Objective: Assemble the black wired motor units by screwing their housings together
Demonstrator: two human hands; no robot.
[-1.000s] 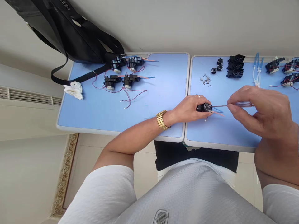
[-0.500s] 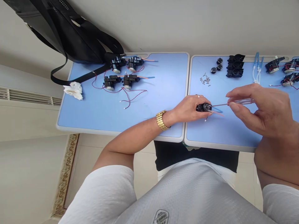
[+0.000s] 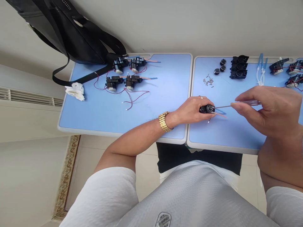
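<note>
1. The black part (image 3: 203,109) sits right of the frame's centre, over the left edge of the right-hand tabletop (image 3: 224,134). Its long axis runs left to right across the picture, with the rounded end at the right.
2. From that right end, a blue tube (image 3: 220,111) and an orange tube (image 3: 221,115) point rightward and slightly down.
3. The left hand (image 3: 193,110) grips the part from the left, fingers along its upper side and thumb along its lower side.
4. The right hand (image 3: 274,110), at the right of the frame, holds the screwdriver (image 3: 223,107) by its clear handle between thumb and fingers.
5. The screwdriver's shaft lies almost level in the picture, rising a little toward the right; its tip points left and meets the part's rounded end. What it bears on there is too small to tell.
6. Compared with half a second ago, the right hand has shifted slightly rightward, its index fingertip included. The left hand and the part look unchanged.
</note>
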